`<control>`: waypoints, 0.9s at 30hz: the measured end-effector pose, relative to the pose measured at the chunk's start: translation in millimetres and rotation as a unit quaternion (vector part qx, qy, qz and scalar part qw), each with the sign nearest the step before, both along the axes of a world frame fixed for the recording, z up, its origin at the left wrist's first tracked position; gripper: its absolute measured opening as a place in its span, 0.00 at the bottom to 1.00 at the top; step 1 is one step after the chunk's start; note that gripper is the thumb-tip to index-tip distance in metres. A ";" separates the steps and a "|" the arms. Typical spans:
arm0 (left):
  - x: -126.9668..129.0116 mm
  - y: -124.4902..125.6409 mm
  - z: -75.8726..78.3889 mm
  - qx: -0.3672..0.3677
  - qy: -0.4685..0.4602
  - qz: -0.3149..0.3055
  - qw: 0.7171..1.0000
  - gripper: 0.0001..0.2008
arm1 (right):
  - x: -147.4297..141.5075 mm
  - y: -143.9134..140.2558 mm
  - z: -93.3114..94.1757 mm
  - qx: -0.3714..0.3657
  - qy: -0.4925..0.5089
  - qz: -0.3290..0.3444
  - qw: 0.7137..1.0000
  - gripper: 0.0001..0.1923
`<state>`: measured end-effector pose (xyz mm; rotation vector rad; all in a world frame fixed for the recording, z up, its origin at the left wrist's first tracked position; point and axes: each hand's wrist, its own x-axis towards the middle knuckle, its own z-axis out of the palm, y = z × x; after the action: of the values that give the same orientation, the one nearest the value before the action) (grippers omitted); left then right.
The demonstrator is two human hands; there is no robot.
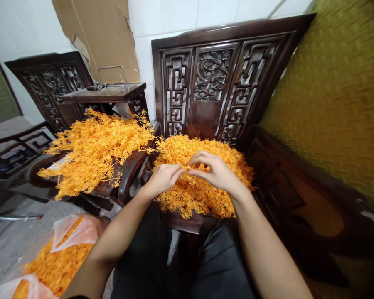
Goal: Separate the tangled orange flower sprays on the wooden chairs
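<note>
My left hand [166, 177] is closed in a pinch, thumb against fingers, on a small thin orange plastic sprig [188, 168]. Facing it, my right hand [214, 169] curls its fingers and thumb round the other side of the same sprig. The fingertips of both hands nearly meet and hide most of the piece. Right below them, a large heap of tangled orange sprigs [202, 197] covers the seat of a dark carved wooden chair [205, 120] in front of my knees.
Another orange heap [99, 145] lies on a second chair at the left. A small wooden side table [106, 93] stands behind it, with cardboard [99, 37] above. On the floor at lower left, a plastic bag [76, 230] holds more orange pieces. A yellow textured surface [336, 95] rises at right.
</note>
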<state>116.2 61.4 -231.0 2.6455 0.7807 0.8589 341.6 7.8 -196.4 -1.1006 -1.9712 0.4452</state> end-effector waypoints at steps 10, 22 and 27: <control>-1.2 -4.6 12.5 -0.067 -0.042 -0.057 0.995 0.20 | 13.6 -1.0 -1.5 -0.126 0.115 0.076 0.982 0.15; -4.9 3.1 8.7 -0.422 -0.228 -0.045 0.876 0.25 | 30.3 23.1 -9.3 0.097 0.409 -0.131 0.898 0.13; 3.0 7.9 0.7 -0.308 -0.263 0.056 0.913 0.23 | 47.2 40.1 -37.8 -0.022 0.425 -0.223 0.877 0.17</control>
<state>119.2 69.3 -230.3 1.7274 0.8732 1.0695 388.8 47.9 -234.2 -1.0861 -0.9097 0.5904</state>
